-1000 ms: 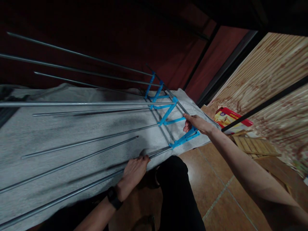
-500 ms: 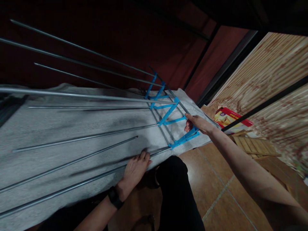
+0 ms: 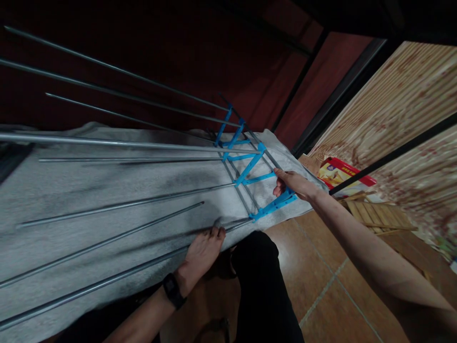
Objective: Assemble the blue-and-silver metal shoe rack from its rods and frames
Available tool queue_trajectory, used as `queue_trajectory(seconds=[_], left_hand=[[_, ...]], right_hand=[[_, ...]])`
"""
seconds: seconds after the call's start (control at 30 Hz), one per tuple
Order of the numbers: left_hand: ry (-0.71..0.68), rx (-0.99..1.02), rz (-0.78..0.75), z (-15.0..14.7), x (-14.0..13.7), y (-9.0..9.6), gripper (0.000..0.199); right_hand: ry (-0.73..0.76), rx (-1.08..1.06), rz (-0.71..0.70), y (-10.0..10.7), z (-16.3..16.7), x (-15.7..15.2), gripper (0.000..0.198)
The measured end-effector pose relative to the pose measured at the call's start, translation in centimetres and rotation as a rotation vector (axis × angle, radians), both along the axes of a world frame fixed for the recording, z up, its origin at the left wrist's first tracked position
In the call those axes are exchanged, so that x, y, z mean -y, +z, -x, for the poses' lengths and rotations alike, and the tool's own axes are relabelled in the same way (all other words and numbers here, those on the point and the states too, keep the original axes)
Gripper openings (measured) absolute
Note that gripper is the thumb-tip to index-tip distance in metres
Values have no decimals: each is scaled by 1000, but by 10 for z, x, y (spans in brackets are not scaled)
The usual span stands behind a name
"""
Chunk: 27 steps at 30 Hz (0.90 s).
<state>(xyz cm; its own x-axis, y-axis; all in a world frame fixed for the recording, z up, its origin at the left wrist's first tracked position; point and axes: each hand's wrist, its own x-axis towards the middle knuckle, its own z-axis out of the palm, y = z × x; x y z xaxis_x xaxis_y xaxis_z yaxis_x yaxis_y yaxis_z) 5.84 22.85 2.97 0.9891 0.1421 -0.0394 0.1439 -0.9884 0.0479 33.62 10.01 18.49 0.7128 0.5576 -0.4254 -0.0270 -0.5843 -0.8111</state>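
Note:
A rack of grey metal tubes joined by blue plastic brackets [image 3: 250, 169] lies on a grey cloth-covered surface [image 3: 117, 183]. My left hand [image 3: 206, 245] is closed around the nearest metal tube [image 3: 107, 281], short of where it meets the front blue bracket [image 3: 273, 208]. My right hand [image 3: 291, 183] grips the rack's right-hand end tube, beside the blue brackets, with the thumb on top. Several long tubes run left from the brackets. One loose-ended tube [image 3: 143, 227] lies just beyond my left hand, its dark tip apart from the brackets.
A dark red panel [image 3: 160, 43] stands behind the surface. Thin black bars [image 3: 392, 157] cross on the right. On the tiled floor [image 3: 314, 267] are a red and yellow box [image 3: 344, 174] and a slatted wooden piece [image 3: 378, 214]. My knee [image 3: 255, 252] is close to the front edge.
My left hand has shifted very slightly along the nearest tube towards the brackets. The right hand keeps its hold, and the view has moved a little.

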Motion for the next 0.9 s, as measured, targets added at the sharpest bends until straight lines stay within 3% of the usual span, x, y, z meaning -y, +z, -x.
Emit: queue_trajectory(seconds=[0.37, 0.67, 0.9], left_hand=[[-2, 30, 38, 1, -3, -16, 38], [19, 2, 72, -2, 0, 9, 39], [34, 25, 89, -4, 1, 4, 38]], right_hand=[[5, -5, -18, 0, 0, 1, 47], [13, 4, -13, 2, 2, 1, 48], [20, 12, -35, -1, 1, 2, 48]])
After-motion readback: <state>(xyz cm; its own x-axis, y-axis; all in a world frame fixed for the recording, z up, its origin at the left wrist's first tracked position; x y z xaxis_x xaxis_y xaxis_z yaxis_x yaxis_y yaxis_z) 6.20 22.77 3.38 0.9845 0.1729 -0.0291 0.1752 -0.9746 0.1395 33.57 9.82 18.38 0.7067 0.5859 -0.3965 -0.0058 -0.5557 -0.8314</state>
